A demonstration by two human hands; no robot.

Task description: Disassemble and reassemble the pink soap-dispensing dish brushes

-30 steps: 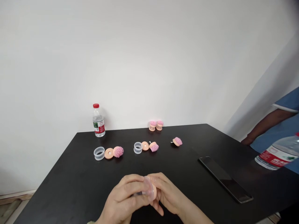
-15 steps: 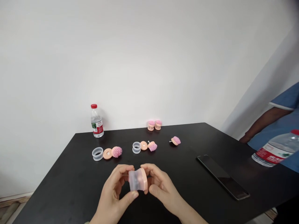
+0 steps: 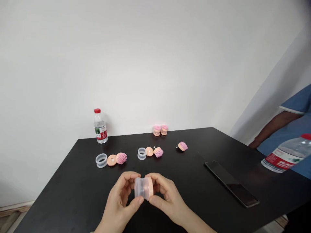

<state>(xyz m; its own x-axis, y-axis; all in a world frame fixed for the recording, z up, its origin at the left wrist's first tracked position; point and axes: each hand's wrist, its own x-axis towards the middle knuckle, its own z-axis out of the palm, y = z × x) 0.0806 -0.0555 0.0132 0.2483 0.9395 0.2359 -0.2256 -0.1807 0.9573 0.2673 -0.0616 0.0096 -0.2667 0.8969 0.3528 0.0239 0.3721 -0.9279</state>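
Note:
Close in front of me, both hands hold a small round piece above the black table [image 3: 80, 194]. My left hand [image 3: 122, 197] has its fingers and thumb around a clear, waisted plastic ring [image 3: 139, 187]. My right hand [image 3: 165, 197] grips the peach disc [image 3: 151, 186] seated against the ring's right end. Beyond them lie a loose clear ring [image 3: 101, 160], a peach disc with a hole [image 3: 111, 160] and a pink-bristled brush head [image 3: 121, 158]. A similar group has a ring [image 3: 142, 154], a disc [image 3: 149, 151] and a brush head [image 3: 158, 152] with a white pin.
Another brush head [image 3: 182, 146] lies to the right. Two assembled brushes [image 3: 160, 130] stand by the wall. One water bottle [image 3: 100, 127] stands at the back left, another [image 3: 286, 155] at right. A phone [image 3: 230, 183] lies at right, near a person in blue [image 3: 291, 129].
My right thumb has moved left onto the peach disc's edge, and the right fingers have closed in. The ring and disc have turned slightly. Nothing else on the table has moved.

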